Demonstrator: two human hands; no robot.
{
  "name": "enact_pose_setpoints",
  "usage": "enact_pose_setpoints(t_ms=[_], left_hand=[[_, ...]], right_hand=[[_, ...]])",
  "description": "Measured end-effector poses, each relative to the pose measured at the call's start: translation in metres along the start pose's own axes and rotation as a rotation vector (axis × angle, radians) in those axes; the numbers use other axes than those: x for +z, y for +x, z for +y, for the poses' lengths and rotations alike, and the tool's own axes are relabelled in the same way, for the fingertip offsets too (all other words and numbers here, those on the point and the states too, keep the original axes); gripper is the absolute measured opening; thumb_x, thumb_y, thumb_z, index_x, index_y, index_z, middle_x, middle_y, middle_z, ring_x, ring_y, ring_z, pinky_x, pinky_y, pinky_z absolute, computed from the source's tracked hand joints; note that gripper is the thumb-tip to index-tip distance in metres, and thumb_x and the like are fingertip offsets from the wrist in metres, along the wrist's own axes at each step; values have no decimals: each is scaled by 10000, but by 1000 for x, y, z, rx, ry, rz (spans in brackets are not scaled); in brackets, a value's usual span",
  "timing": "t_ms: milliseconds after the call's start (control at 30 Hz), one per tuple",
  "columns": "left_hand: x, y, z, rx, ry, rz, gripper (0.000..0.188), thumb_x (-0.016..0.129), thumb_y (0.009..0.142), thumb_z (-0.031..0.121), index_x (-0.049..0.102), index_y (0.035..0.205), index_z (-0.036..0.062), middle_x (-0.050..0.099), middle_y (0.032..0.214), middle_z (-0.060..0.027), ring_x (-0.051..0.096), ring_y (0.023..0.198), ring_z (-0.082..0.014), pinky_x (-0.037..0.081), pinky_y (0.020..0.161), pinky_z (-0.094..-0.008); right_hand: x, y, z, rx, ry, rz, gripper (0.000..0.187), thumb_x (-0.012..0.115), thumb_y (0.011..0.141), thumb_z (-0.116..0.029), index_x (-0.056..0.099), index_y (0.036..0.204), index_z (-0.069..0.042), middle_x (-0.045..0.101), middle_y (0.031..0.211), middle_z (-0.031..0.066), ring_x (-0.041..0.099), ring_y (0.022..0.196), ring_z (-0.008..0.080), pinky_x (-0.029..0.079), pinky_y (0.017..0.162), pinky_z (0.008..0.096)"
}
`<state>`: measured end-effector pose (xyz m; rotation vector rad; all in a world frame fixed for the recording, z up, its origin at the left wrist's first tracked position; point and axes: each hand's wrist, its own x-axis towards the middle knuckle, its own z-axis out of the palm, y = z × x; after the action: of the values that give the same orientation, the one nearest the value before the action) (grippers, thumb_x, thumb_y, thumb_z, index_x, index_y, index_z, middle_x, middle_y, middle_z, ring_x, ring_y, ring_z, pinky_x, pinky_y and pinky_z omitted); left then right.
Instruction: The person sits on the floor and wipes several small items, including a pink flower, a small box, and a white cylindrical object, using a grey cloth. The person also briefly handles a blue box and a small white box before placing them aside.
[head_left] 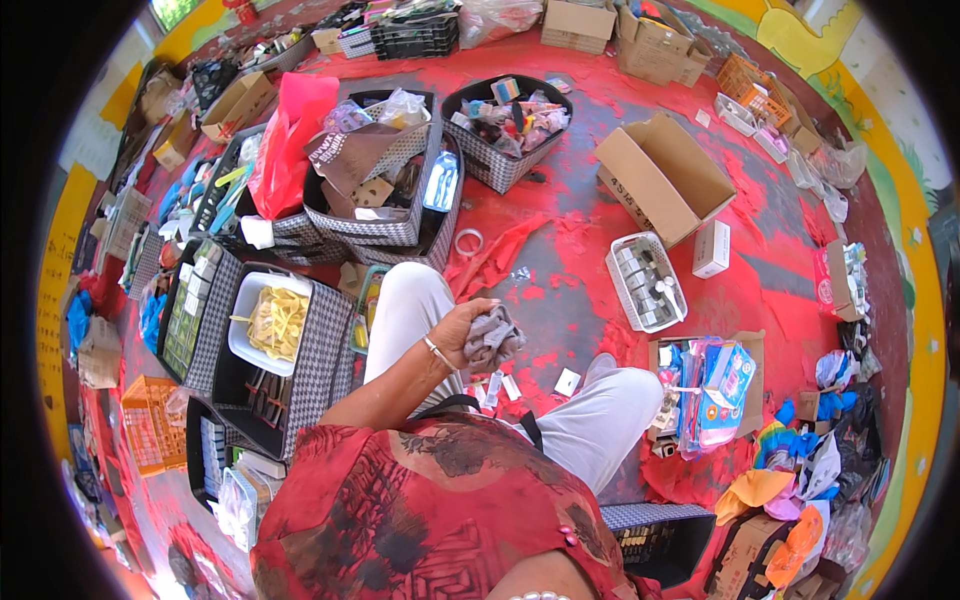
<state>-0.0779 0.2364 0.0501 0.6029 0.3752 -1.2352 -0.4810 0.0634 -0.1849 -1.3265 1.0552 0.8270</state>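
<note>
My left hand (462, 335), a pale bangle at its wrist, is closed round a crumpled grey cloth (493, 340) above the gap between my knees. Part of my right arm (545, 575) shows at the lower edge, with white beads cut off by the frame; the hand itself is out of sight. Below the cloth, small white and clear pieces lie on the floor, among them a white square (567, 382). Left of my knee, a white tub (240, 340) of yellow strips sits in a black-and-white patterned bin (330, 330).
Ahead stand patterned baskets (500, 160) of mixed goods and an open cardboard box (650, 200). To the right are a white basket (612, 262) of small containers, a small white box (711, 250) and a carton of coloured packets (720, 385). Torn red covering (500, 250) spreads over the floor.
</note>
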Motion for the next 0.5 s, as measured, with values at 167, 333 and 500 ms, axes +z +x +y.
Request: enact_pose_setpoints(t_ms=[167,333,500], left_hand=[[-1,6,-7,-43,58,-57,317,458,826,337,538,788,33,588,752,-149,578,602,-264,478,504,-361],[-1,-1,-9,-86,-18,-87,306,512,820,359,554,756,63,581,636,-104,603,517,-253,497,381,-385],[-6,-11,-5,-9,36,-108,320,548,802,374,554,758,57,579,634,-101,615,555,-254,525,428,-401]], right_hand=[[-1,-2,2,4,-44,-16,279,565,749,-180,560,983,-29,581,851,92,511,698,177,410,601,322],[2,-8,8,2,-63,-19,299,575,745,-187,559,999,-29,584,875,95,514,727,180,414,626,327],[10,-16,17,-1,-67,-28,320,584,741,-194,558,1015,-30,587,900,97,517,755,182,418,651,333]])
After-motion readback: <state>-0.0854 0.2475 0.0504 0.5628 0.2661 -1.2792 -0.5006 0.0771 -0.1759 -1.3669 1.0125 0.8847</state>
